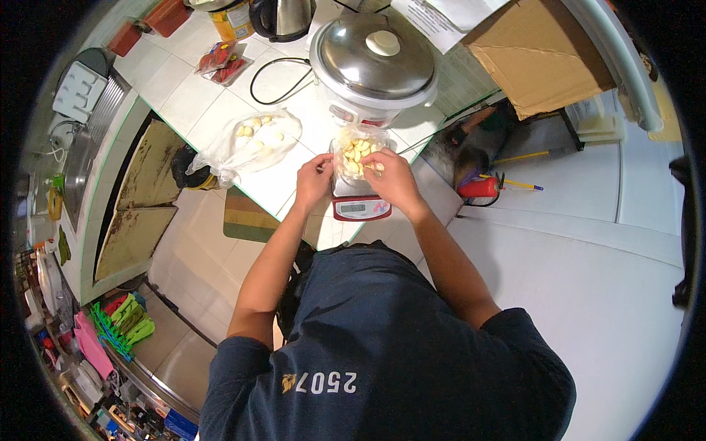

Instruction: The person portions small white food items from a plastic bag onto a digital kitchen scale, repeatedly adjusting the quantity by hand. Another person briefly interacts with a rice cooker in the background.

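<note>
A clear plastic bag [361, 132] full of pale yellow pieces, which look like peeled garlic cloves, rests on a red and white digital kitchen scale [362, 209] near the counter's corner. My left hand [315, 179] is at the bag's left side, fingers curled; whether it pinches the film is hard to tell. Over the bag's right part is my right hand [389, 179], its fingertips among the pieces; what they hold is not clear. To the left lies a larger clear plastic bag [270, 138] with a few similar pale pieces inside.
Behind the scale stands a large rice cooker [375, 60] with a steel lid, its black cord [252, 88] looped on the tiled counter [204, 105]. Farther back are packs of red chillies [226, 63] and an electric kettle [284, 19]. A red fire extinguisher [479, 187] stands at the right.
</note>
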`<act>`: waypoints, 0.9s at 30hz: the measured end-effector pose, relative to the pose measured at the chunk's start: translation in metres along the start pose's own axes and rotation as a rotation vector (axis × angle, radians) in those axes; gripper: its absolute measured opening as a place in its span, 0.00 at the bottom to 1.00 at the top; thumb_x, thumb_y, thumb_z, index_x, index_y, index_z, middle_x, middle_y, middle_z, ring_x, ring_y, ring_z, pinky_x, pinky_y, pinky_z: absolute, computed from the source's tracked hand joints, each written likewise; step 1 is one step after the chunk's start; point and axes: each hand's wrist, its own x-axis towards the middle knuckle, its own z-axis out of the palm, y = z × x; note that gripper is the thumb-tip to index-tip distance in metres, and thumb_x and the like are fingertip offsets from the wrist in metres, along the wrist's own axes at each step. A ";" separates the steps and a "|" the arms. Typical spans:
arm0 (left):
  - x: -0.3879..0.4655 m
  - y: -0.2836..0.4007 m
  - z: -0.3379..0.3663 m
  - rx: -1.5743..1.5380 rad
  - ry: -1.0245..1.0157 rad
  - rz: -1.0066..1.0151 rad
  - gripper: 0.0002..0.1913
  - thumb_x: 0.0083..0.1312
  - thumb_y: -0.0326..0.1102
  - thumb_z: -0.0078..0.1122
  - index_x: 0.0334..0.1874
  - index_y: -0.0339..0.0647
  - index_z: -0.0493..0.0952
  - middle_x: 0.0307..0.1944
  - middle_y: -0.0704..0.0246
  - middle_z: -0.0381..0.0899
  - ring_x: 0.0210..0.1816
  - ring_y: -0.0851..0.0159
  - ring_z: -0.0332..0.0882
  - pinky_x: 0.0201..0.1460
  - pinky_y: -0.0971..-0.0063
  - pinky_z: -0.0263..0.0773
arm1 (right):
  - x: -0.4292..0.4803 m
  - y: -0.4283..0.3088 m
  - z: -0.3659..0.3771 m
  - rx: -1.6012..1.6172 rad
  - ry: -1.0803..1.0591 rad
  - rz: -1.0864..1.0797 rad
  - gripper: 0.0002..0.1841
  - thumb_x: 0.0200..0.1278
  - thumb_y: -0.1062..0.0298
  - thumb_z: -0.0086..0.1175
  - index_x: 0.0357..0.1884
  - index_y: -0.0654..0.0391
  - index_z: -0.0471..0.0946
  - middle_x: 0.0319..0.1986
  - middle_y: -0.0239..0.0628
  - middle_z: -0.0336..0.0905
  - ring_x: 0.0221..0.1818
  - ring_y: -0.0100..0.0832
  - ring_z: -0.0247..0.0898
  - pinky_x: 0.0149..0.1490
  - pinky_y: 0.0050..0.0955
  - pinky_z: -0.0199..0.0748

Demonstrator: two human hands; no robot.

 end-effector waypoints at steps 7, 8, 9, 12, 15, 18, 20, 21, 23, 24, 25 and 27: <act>0.015 -0.005 -0.005 -0.222 -0.180 -0.129 0.11 0.79 0.35 0.65 0.54 0.36 0.87 0.36 0.72 0.88 0.36 0.71 0.83 0.44 0.76 0.79 | -0.010 0.017 -0.018 0.134 0.103 0.198 0.12 0.67 0.71 0.66 0.51 0.55 0.90 0.37 0.33 0.82 0.41 0.28 0.81 0.51 0.32 0.79; 0.016 -0.004 -0.006 -0.291 -0.194 -0.174 0.11 0.79 0.35 0.65 0.55 0.36 0.86 0.38 0.72 0.88 0.38 0.71 0.84 0.46 0.76 0.79 | -0.013 0.021 -0.023 0.163 0.108 0.236 0.13 0.67 0.71 0.66 0.53 0.55 0.89 0.37 0.31 0.81 0.41 0.26 0.79 0.52 0.30 0.78; 0.017 -0.004 -0.008 -0.368 -0.224 -0.227 0.11 0.80 0.35 0.66 0.56 0.36 0.85 0.41 0.72 0.88 0.39 0.71 0.84 0.47 0.76 0.79 | -0.016 0.026 -0.028 0.194 0.114 0.273 0.14 0.68 0.72 0.66 0.55 0.56 0.88 0.37 0.29 0.80 0.41 0.24 0.78 0.52 0.29 0.77; 0.018 -0.001 -0.016 -0.486 -0.211 -0.336 0.13 0.80 0.36 0.66 0.60 0.37 0.82 0.47 0.70 0.88 0.48 0.70 0.85 0.54 0.74 0.80 | -0.026 0.031 -0.042 0.314 0.089 0.358 0.17 0.71 0.75 0.63 0.61 0.58 0.85 0.42 0.29 0.82 0.44 0.23 0.79 0.55 0.25 0.77; 0.007 0.003 -0.031 -0.566 -0.138 -0.295 0.12 0.80 0.36 0.62 0.59 0.38 0.80 0.52 0.66 0.87 0.54 0.65 0.86 0.61 0.70 0.82 | -0.039 0.016 -0.041 0.530 0.035 0.391 0.20 0.74 0.79 0.59 0.66 0.59 0.82 0.49 0.34 0.86 0.50 0.25 0.82 0.57 0.25 0.78; -0.014 0.015 -0.050 -0.834 -0.071 -0.345 0.10 0.82 0.35 0.54 0.57 0.38 0.77 0.51 0.63 0.85 0.52 0.61 0.87 0.64 0.65 0.85 | -0.045 -0.019 -0.022 0.678 -0.055 0.366 0.21 0.74 0.80 0.60 0.67 0.58 0.81 0.51 0.37 0.88 0.49 0.26 0.83 0.54 0.26 0.81; -0.032 0.027 -0.061 -1.061 -0.106 -0.433 0.10 0.83 0.37 0.47 0.55 0.39 0.74 0.51 0.59 0.84 0.52 0.57 0.87 0.65 0.59 0.87 | -0.041 -0.049 -0.001 0.719 -0.152 0.323 0.22 0.73 0.79 0.61 0.68 0.58 0.81 0.51 0.38 0.89 0.47 0.26 0.84 0.52 0.27 0.82; -0.039 0.033 -0.067 -1.151 -0.129 -0.516 0.12 0.83 0.39 0.45 0.54 0.39 0.73 0.52 0.57 0.84 0.53 0.54 0.87 0.65 0.56 0.87 | -0.036 -0.065 0.010 0.717 -0.220 0.325 0.23 0.73 0.79 0.62 0.69 0.58 0.81 0.53 0.38 0.90 0.47 0.27 0.85 0.51 0.29 0.83; -0.049 0.046 -0.075 -1.247 -0.156 -0.728 0.16 0.86 0.44 0.42 0.54 0.38 0.74 0.48 0.56 0.82 0.48 0.53 0.86 0.62 0.56 0.88 | -0.024 -0.101 0.037 0.670 -0.131 -0.069 0.25 0.72 0.78 0.62 0.71 0.59 0.79 0.54 0.40 0.90 0.49 0.30 0.87 0.53 0.32 0.84; -0.052 0.050 -0.080 -1.168 -0.152 -0.725 0.17 0.87 0.45 0.41 0.54 0.37 0.74 0.48 0.58 0.82 0.46 0.55 0.85 0.59 0.59 0.88 | -0.026 -0.110 0.035 0.455 -0.190 -0.061 0.27 0.71 0.76 0.62 0.72 0.58 0.78 0.55 0.43 0.89 0.53 0.36 0.89 0.58 0.35 0.84; -0.052 0.053 -0.086 -1.123 -0.198 -0.674 0.18 0.88 0.46 0.41 0.55 0.37 0.75 0.47 0.60 0.81 0.44 0.56 0.84 0.57 0.62 0.88 | -0.023 -0.120 0.038 0.405 -0.123 -0.095 0.27 0.71 0.75 0.63 0.72 0.58 0.79 0.55 0.43 0.89 0.54 0.37 0.88 0.58 0.35 0.84; -0.032 0.054 -0.112 -1.044 -0.144 -0.692 0.18 0.88 0.46 0.43 0.55 0.38 0.76 0.46 0.62 0.81 0.43 0.60 0.83 0.54 0.64 0.87 | -0.017 -0.134 0.045 0.324 0.059 -0.239 0.27 0.71 0.74 0.63 0.73 0.56 0.79 0.55 0.45 0.88 0.54 0.39 0.88 0.60 0.36 0.83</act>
